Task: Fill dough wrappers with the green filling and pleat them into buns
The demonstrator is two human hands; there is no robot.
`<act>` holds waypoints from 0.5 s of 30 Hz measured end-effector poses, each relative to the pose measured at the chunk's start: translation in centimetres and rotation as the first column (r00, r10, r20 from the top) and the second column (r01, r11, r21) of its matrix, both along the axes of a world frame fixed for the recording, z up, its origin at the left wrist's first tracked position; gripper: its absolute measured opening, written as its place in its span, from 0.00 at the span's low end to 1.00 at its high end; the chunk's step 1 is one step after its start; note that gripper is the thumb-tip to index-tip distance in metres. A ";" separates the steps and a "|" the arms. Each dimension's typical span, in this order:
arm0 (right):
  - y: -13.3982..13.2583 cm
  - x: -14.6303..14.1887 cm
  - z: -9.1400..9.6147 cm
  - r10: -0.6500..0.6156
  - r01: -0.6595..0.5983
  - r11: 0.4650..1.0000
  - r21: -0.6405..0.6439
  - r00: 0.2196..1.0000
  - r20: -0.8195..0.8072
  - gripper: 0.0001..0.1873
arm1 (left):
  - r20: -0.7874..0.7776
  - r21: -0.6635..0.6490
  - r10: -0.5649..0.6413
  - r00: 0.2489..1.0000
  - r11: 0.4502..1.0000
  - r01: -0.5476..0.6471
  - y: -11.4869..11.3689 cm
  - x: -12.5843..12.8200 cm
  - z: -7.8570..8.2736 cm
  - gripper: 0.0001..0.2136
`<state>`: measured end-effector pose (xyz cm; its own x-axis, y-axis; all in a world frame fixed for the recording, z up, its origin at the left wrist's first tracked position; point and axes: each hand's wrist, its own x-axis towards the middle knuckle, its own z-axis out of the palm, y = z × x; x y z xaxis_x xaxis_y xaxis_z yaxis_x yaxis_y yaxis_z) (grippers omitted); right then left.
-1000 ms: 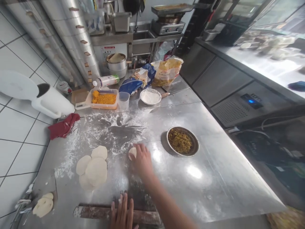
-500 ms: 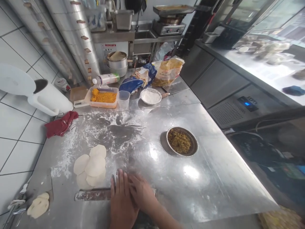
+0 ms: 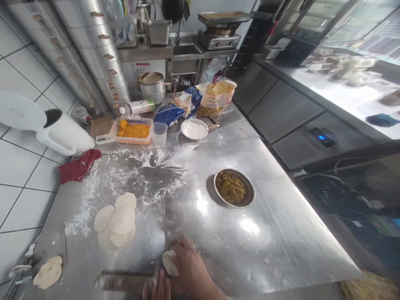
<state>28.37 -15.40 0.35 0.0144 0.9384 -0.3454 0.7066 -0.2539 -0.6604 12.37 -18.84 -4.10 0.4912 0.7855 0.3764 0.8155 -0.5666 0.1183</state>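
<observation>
My right hand (image 3: pixel 190 268) rests on a small piece of white dough (image 3: pixel 169 263) at the near edge of the steel table (image 3: pixel 281 233), its fingers curled over it. My left hand (image 3: pixel 158 287) lies flat, fingers stretched, on a dark floury rolling pin (image 3: pixel 121 281) that lies crosswise just in front of me. A stack of several rolled dough discs (image 3: pixel 117 221) sits to the left on the floured surface. A metal bowl of brownish-green filling (image 3: pixel 234 188) stands to the right of centre.
Dough lumps (image 3: pixel 47 273) lie at the near left corner. At the back are a red cloth (image 3: pixel 78 168), a white jug (image 3: pixel 64 133), a tub of orange filling (image 3: pixel 133 129), a plastic cup (image 3: pixel 159 132), a flour bowl (image 3: pixel 194 129), bags (image 3: pixel 215 96) and pots (image 3: pixel 151 85).
My right hand picked the dough piece from the middle of the table and drew it back to the near edge by the rolling pin. My left hand stayed on the pin.
</observation>
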 end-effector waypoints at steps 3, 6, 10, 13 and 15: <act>-1.3 0.1 0.2 -0.049 0.048 0.998 -0.029 0.998 -0.035 0.17 | 0.007 0.032 0.005 1.000 0.999 -0.005 -0.7 0.2 -0.1 0.48; -0.7 0.3 0.1 -0.070 0.068 0.997 -0.026 0.996 -0.060 0.17 | -0.047 -0.150 0.007 0.999 0.989 -0.014 0.9 1.0 -0.5 0.47; 0.0 0.6 0.2 -0.104 0.098 0.994 -0.054 0.989 -0.108 0.13 | -0.007 -0.093 -0.020 1.000 0.996 0.019 0.1 0.6 -0.5 0.48; -1.1 0.6 0.5 -0.168 0.160 0.984 -0.081 0.979 -0.112 0.18 | 0.009 0.009 -0.025 1.000 1.000 0.025 -1.1 0.2 -0.3 0.46; -1.3 0.6 0.3 -0.173 0.165 0.983 -0.077 0.978 -0.113 0.18 | -0.018 -0.066 -0.026 0.999 0.997 0.025 -0.5 0.7 -0.2 0.47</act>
<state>28.96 -16.72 0.64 0.1257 0.9007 -0.4157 0.5671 -0.4091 -0.7149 13.06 -19.32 -4.29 0.5181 0.7953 0.3147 0.8030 -0.5790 0.1412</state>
